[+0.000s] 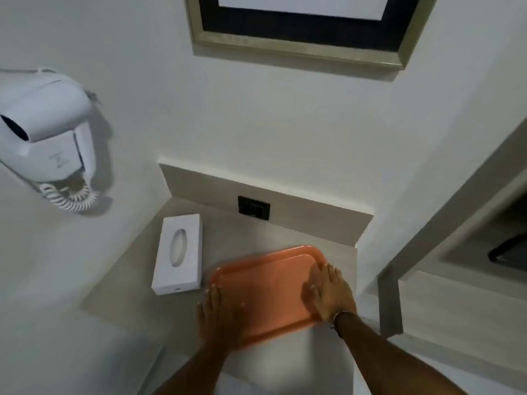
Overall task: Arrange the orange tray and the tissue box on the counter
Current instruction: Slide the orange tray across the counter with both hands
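Orange tray (268, 283) — stiff, light, likely slick; near surface (228, 232) front edge. Left hand (218, 312), right hand (328, 295) flat on its short ends, fingers extended, clamping nothing. Tissue box (179, 255) — light, just beside left.

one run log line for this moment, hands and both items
left hand: flat on orange tray | right hand: flat on tray | tissue box: left of tray, untouched

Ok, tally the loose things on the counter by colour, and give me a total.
Orange: 1, the tray, with both hands flat on it
White: 1, the tissue box, beside the tray on its left
Total: 2
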Action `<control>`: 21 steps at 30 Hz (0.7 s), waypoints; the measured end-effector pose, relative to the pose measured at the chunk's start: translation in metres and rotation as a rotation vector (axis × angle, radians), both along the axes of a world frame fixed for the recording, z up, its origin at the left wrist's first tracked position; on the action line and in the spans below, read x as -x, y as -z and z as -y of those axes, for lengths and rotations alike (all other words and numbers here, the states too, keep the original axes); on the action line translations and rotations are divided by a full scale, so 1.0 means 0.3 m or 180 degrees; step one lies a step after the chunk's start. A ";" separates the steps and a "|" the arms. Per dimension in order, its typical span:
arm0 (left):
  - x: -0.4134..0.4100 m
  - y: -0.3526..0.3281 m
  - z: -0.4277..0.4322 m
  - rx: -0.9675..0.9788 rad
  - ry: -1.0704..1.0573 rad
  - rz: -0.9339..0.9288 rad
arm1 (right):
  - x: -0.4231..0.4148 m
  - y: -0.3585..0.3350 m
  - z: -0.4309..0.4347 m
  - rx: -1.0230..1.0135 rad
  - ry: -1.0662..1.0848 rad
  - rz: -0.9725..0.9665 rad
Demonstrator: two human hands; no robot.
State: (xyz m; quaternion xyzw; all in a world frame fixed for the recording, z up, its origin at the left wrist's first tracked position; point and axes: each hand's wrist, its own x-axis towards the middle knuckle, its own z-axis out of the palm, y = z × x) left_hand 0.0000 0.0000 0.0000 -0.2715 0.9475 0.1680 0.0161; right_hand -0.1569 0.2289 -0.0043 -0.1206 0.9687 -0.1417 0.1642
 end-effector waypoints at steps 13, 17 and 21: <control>0.114 0.036 -0.037 -0.1532 -0.1813 0.0347 | 0.183 0.060 -0.020 0.0609 0.0441 0.0903; 0.125 0.040 -0.036 -0.1697 -0.1970 0.0207 | 0.190 0.055 -0.013 0.0682 0.0635 0.0830; 0.135 0.034 -0.022 -0.1693 -0.1951 0.0143 | 0.184 0.040 -0.007 0.0765 0.0817 0.0802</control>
